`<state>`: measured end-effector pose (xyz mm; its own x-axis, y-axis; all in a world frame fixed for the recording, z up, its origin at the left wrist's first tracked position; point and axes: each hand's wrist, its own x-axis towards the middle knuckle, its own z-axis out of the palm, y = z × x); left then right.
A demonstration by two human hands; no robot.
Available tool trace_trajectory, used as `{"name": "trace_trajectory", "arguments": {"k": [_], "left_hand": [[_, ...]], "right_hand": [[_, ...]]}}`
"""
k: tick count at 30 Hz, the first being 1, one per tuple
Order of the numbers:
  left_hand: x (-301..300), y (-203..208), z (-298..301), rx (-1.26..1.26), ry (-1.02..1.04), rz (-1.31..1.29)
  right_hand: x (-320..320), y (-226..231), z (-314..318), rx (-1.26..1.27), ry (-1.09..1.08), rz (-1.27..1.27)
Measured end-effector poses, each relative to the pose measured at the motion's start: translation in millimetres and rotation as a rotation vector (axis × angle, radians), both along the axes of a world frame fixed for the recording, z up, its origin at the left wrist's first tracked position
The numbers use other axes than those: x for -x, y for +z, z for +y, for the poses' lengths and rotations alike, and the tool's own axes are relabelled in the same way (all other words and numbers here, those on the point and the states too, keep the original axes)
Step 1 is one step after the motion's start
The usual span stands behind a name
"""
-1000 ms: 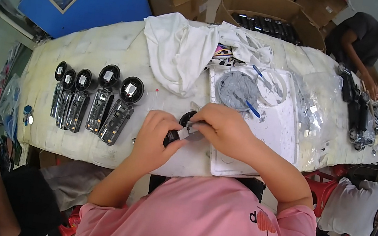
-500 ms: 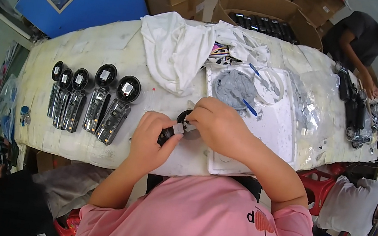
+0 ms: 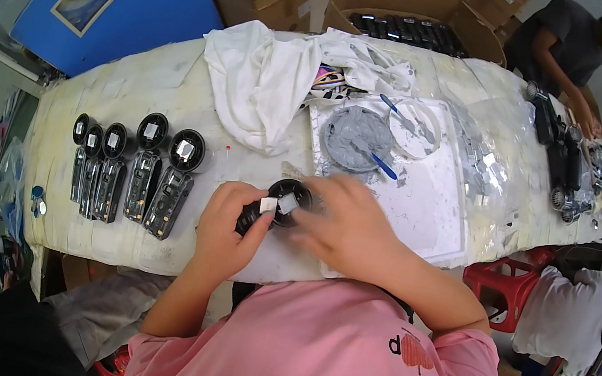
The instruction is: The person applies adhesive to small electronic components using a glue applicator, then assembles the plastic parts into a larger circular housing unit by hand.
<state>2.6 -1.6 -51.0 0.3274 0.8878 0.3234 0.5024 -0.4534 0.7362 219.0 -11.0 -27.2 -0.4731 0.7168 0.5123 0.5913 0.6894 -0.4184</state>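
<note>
My left hand (image 3: 227, 222) is closed around the dark handle of a black handheld device with a round, cup-shaped head. A silvery square (image 3: 288, 202) sits inside that round head (image 3: 303, 191). Between my left thumb and index finger shows a small whitish square piece (image 3: 268, 205). My right hand (image 3: 350, 223) is at the right rim of the head, its fingers smeared by motion, so whether they hold anything is unclear. Left of my hands, several similar devices (image 3: 168, 199) lie in a row, each with a pale square in its round head.
A white tray (image 3: 420, 225) carries a round dish of grey paste (image 3: 336, 137), blue-handled tools (image 3: 384, 166) and a whitish ring (image 3: 437, 134). White cloth (image 3: 254, 87) lies behind. At the far right, a person (image 3: 559, 48) handles more black devices. Cardboard boxes (image 3: 422, 0) stand beyond the table.
My right hand has drawn back from inside the round head to its right side. The silvery square inside now shows. The view has shifted slightly.
</note>
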Motion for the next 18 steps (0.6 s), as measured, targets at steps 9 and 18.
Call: {"name": "trace_trajectory", "arguments": {"k": [9, 18], "left_hand": [[-8.6, -0.1, 13.9, -0.019, -0.080, -0.120], [-15.1, 5.3, 13.8, 0.005, -0.071, -0.097]], "right_hand": [[-73.8, -20.1, 9.8, 0.212, -0.579, -0.250], [-76.4, -10.9, 11.4, 0.022, -0.373, -0.199]]}}
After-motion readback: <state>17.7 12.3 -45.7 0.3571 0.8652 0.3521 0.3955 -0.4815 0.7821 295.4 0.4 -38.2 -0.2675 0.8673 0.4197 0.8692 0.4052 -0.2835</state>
